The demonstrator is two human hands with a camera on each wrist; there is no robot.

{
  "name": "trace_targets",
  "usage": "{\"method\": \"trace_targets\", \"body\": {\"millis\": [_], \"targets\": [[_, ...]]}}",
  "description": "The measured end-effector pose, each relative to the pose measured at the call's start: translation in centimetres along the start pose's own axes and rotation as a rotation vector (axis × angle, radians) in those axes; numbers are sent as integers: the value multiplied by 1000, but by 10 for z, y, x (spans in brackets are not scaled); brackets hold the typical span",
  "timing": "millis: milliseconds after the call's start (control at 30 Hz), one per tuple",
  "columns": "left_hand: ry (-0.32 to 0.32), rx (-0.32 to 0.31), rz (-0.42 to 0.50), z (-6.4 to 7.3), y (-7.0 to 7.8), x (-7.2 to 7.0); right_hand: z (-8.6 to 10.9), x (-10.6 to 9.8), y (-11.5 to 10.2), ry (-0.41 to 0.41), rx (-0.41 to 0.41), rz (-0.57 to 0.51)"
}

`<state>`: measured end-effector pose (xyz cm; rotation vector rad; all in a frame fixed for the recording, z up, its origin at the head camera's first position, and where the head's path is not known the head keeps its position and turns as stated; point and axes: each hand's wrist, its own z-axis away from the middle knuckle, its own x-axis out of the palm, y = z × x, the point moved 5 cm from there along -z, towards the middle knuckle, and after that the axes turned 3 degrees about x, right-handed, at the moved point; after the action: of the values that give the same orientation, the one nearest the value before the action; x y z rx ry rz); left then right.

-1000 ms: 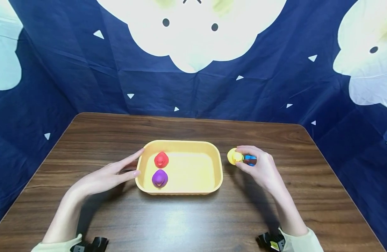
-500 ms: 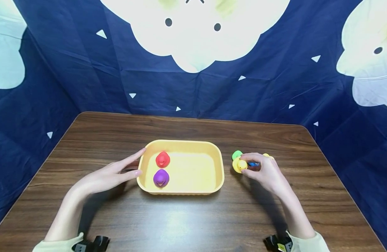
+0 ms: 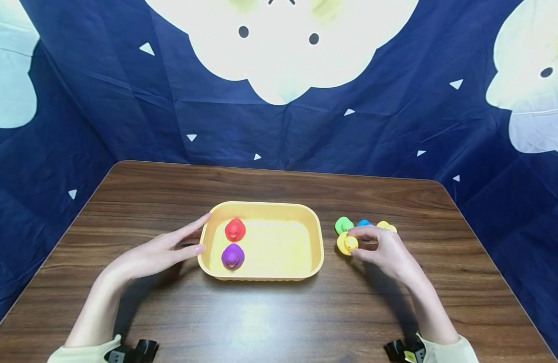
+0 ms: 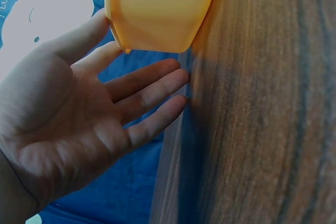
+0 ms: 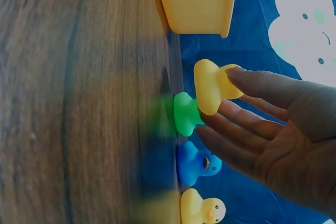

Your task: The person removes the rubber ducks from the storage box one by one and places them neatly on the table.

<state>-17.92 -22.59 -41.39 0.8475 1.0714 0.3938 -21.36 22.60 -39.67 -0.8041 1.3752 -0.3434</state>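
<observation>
Between thumb and fingers my right hand (image 3: 382, 250) pinches a yellow rubber duck (image 5: 208, 86) by its head, raised off the table in the right wrist view. Just behind it on the table stand a green duck (image 3: 344, 225), a blue duck (image 5: 194, 163) and another yellow duck (image 5: 199, 207). My left hand (image 3: 158, 256) has its fingers extended, the thumb and index finger touching the left rim of the pale yellow tray (image 3: 279, 276). Inside that tray, at its left end, are a red duck (image 3: 235, 230) and a purple duck (image 3: 233, 257).
The dark wooden table (image 3: 279, 322) carries the tray near its middle, with the row of ducks to the right. A blue cloth (image 3: 215, 136) with white cloud shapes hangs behind the table's far edge and at both sides.
My right hand has moved slightly right and toward me with the yellow duck, bringing the green, blue and other yellow ducks into fuller view. The left hand stays at the tray's rim.
</observation>
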Motion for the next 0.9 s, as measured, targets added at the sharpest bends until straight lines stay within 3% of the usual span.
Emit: {"method": "trace_targets", "body": {"millis": [300, 900], "targets": [[-9, -19, 4, -1, -1, 0, 0, 4, 6, -47, 0, -54], [-4, -7, -4, -1, -1, 0, 0, 1, 12, -88, 2, -48]]}}
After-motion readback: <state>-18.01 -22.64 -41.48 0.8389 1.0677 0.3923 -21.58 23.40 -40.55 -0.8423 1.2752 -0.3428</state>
